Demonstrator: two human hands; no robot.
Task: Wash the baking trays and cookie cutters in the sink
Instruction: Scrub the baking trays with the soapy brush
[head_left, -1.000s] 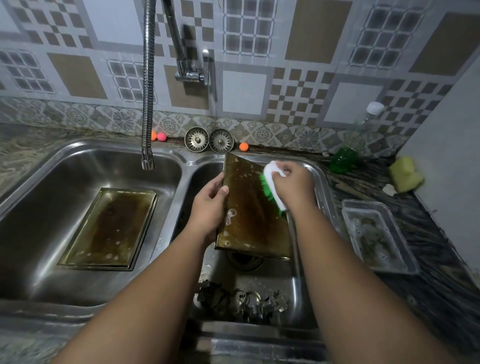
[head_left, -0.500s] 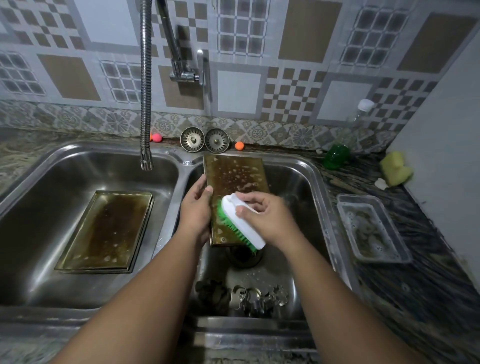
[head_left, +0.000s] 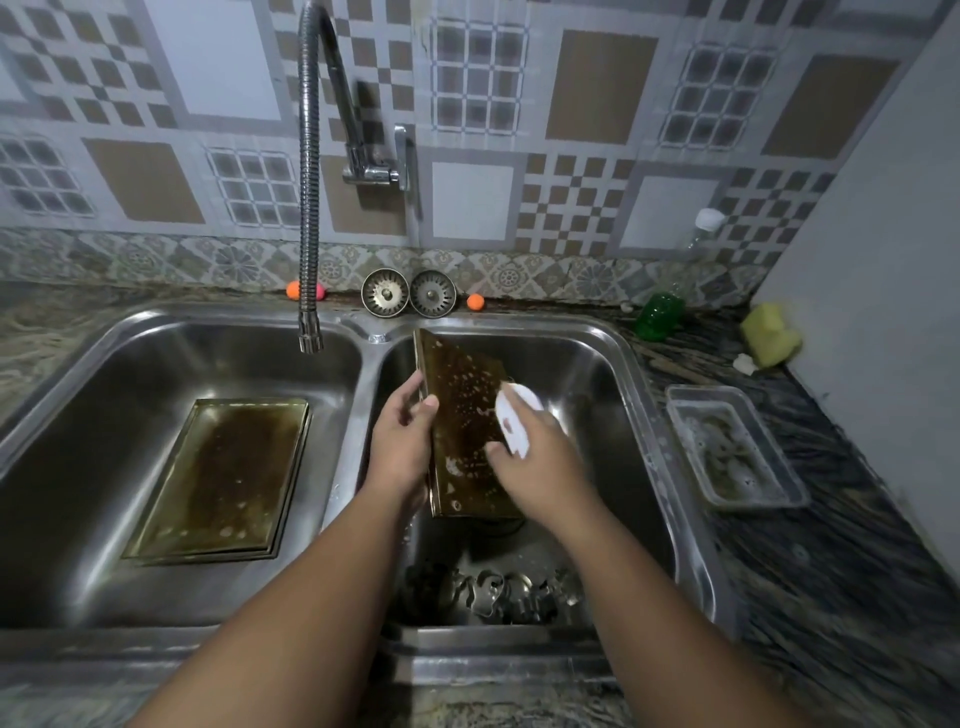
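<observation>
Cookie cutters (head_left: 498, 597) are heaped at the near end of the right basin (head_left: 602, 379). Beyond, a baking tray (head_left: 465, 415) is stood tilted on end, gripped by the left hand (head_left: 402, 441) for steadiness, while a white brush (head_left: 514, 423) is pressed to its face by the curled right hand (head_left: 537, 460).

The sink (head_left: 644, 395) is shiny brushed steel; the tray (head_left: 467, 415) is metal, brown-stained; the brush (head_left: 514, 421) is glossy white plastic.

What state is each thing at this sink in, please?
Brown-stained metal baking tray: propped on edge, sudsy, gripped by left hand.
White scrubbing brush: held against it by right hand.
Second stained tray: flat in left basin.
Metal cookie cutters: heaped in right basin.
Flexible steel tap: no water visible.
</observation>
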